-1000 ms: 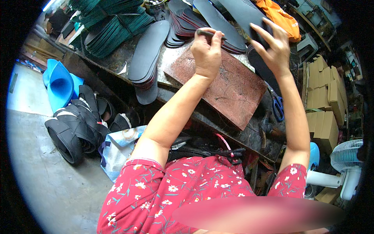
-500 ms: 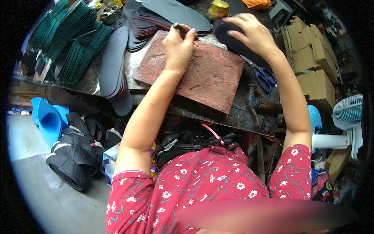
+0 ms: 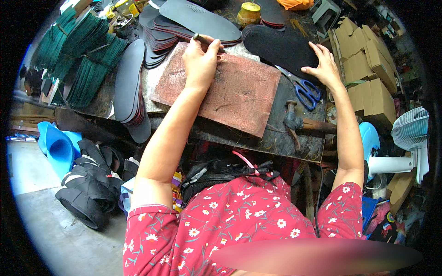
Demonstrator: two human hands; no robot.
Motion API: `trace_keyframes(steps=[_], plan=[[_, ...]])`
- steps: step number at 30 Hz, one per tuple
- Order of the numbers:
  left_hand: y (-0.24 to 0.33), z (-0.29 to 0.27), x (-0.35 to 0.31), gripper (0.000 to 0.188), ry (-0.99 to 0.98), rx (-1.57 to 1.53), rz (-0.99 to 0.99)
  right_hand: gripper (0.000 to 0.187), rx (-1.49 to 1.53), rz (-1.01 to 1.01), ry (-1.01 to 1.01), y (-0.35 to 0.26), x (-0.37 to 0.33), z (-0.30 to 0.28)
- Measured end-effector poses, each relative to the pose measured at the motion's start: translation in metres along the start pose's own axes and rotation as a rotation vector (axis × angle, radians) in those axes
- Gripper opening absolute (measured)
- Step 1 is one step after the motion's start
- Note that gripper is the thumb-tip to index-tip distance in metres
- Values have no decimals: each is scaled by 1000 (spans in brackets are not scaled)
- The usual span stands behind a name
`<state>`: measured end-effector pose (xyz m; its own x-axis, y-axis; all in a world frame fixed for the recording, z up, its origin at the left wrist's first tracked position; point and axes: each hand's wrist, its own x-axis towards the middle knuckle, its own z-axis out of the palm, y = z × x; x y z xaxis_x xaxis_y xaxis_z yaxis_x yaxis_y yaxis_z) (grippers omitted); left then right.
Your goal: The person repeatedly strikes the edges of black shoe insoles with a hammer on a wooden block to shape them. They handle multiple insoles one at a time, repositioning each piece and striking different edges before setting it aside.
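My left hand (image 3: 200,60) is closed on a thin dark pen-like tool (image 3: 202,38) above the far edge of a reddish-brown cutting board (image 3: 235,94) on the workbench. My right hand (image 3: 322,64) rests with fingers spread on a black shoe sole (image 3: 276,46) lying at the board's far right. Blue-handled scissors (image 3: 304,89) lie just left of that hand. A hammer (image 3: 299,123) lies near the bench's front edge.
Stacks of dark soles (image 3: 131,87) and green strap bundles (image 3: 83,60) fill the left of the bench. A yellow tin (image 3: 248,14) stands at the back. Cardboard boxes (image 3: 368,69) and a white fan (image 3: 410,138) are at the right. Blue moulds (image 3: 53,147) and black shoes (image 3: 87,193) lie on the floor.
The view has tilted down and closer. My right hand has slid along the black sole toward its right end. My left hand still holds the tool at the board's far edge.
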<state>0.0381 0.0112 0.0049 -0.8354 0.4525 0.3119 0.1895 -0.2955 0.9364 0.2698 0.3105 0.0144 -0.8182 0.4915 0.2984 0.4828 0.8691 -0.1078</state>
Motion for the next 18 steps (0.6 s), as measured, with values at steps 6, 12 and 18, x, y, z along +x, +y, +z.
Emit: trace_keyframes(steps=[6,12,18], plan=[[-1,0,2,10,-4,46,-39,80,515,130,-211,8,34,3],[-2,0,2,10,-16,108,32,34,667,-49,-270,-1,42,-41],[3,1,-1,11,-61,104,8,37,-165,-275,182,-20,55,-189]])
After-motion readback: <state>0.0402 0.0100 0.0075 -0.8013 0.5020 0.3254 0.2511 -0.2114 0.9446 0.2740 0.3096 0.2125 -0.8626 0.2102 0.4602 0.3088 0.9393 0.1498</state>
